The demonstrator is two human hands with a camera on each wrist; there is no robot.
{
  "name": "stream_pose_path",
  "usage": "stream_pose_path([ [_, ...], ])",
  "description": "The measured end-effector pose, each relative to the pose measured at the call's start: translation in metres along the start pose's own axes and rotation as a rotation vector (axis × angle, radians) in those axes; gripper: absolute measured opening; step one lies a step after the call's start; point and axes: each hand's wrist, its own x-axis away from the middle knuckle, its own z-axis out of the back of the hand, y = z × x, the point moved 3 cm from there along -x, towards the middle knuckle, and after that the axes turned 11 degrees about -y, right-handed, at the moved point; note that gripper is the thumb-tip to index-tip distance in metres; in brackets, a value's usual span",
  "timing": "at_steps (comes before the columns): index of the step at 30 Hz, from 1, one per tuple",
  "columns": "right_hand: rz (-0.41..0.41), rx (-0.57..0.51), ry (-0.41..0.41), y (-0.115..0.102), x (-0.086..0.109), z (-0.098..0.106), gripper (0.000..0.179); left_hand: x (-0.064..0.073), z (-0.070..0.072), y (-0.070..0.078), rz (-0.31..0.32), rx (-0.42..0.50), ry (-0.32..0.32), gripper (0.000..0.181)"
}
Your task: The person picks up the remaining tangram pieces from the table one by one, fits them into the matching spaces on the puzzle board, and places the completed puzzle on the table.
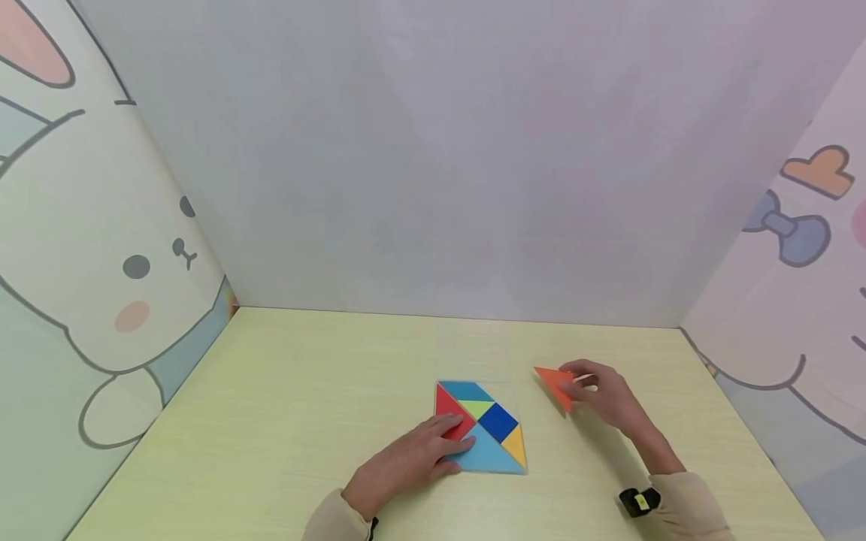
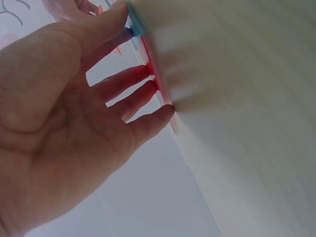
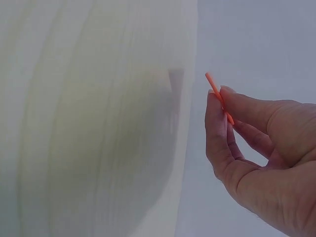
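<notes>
My left hand (image 1: 413,458) lies over the left side of a tangram, fingertips resting on its red triangle (image 1: 445,400) and thumb by the large light blue triangle (image 1: 490,454). In the left wrist view, the fingers of that hand are extended along the red edge (image 2: 152,59). A blue parallelogram-like piece (image 1: 467,391), lime triangle (image 1: 476,408), dark blue square (image 1: 498,422) and yellow triangle (image 1: 516,445) fit beside them. To the right, my right hand (image 1: 602,394) pinches an orange triangle (image 1: 553,382) above the table. The right wrist view shows this orange triangle (image 3: 213,86) edge-on between thumb and fingers.
A faint clear square outline (image 1: 512,383) surrounds the tangram pieces on the pale wooden table (image 1: 325,376). A grey-white wall (image 1: 433,188) rises behind the table. Side panels with cartoon drawings (image 1: 101,248) stand at left and right.
</notes>
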Motion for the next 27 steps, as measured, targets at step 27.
stream_pose_path([
  [27, 0.042, -0.016, -0.08, -0.026, -0.02, -0.038, 0.024, -0.002, 0.0, -0.001, 0.014, 0.017, -0.017, 0.053],
])
